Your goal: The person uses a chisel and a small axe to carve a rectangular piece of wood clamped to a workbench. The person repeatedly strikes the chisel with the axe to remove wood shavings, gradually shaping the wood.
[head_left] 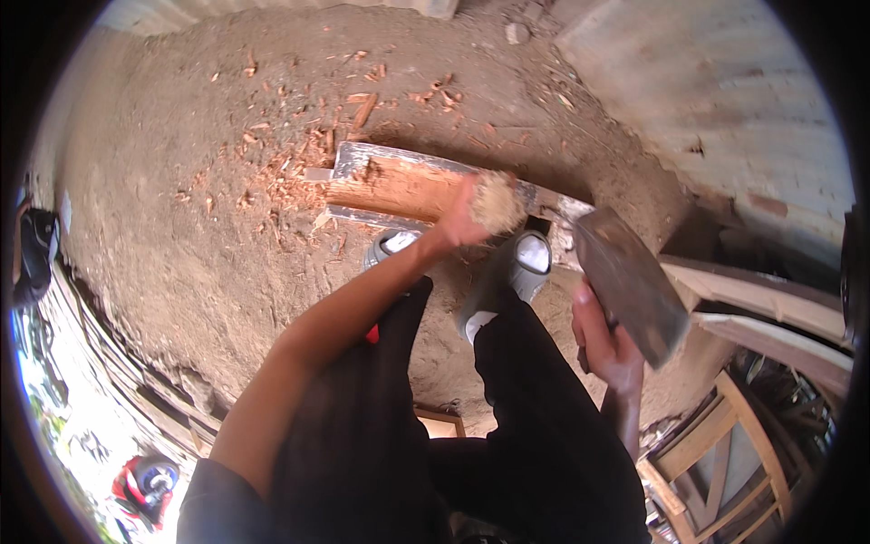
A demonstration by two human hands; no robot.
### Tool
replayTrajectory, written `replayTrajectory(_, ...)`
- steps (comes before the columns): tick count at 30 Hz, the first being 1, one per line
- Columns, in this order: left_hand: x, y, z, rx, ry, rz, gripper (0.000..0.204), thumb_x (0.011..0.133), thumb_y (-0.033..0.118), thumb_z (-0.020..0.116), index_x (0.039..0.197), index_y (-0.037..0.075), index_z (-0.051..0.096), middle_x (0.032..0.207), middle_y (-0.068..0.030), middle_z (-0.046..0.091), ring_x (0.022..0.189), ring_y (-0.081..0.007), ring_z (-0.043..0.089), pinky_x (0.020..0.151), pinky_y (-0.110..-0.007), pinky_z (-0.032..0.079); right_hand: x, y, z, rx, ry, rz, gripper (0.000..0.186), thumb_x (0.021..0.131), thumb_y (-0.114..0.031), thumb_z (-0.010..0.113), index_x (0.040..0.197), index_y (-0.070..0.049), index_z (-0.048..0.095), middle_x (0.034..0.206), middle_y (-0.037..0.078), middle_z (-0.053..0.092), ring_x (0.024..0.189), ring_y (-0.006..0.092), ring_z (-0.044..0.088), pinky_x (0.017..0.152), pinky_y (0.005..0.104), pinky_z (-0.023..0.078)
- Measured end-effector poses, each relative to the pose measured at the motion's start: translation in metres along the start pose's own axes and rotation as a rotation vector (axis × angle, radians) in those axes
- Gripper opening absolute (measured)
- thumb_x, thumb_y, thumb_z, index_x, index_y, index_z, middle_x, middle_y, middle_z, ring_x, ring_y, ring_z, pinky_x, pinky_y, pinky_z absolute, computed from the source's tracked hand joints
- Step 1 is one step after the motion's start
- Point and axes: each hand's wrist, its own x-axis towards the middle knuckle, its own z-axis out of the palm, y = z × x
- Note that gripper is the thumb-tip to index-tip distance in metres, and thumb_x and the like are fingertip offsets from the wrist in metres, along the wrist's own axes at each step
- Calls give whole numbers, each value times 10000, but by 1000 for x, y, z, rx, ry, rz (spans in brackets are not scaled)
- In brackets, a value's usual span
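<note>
A left hand (459, 219)'s grip wraps a tan, frayed-topped tool (497, 203) over a hollowed, white-edged wooden beam (399, 184) on brown dirt ground (181, 263). The right hand (609, 343)'s grip clasps a dark, blocky mallet (631, 283).

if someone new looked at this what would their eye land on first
Probably the big dark mallet in the right hand, right of centre. Next might come the pale, frayed-topped tool in the left hand, above the hollowed timber that lies on the dirt ground. Orange-brown wood chips also stand out, scattered mostly around the timber's left end.
</note>
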Motion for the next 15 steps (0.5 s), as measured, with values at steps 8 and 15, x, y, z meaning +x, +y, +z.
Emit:
replayTrajectory(8, 8, 41, -7, -16, -28, 250, 481, 757, 238, 845, 1117, -19, 657, 1032, -206, 719, 964, -342, 720, 857, -396, 563, 4, 35, 21, -164, -199, -26, 189, 972, -157, 694, 1055, 11, 666, 707, 135, 647, 613, 173, 621, 567, 359, 477)
replayTrajectory(15, 11, 55, 4, -51, -17, 367, 250, 768, 196, 791, 877, 36, 633, 819, -184, 665, 833, -391, 682, 743, -454, 524, 2, 34, 27, -296, -165, 152, 291, 1011, -250, 620, 840, -16, 648, 621, 66, 564, 600, 222, 574, 591, 437, 469)
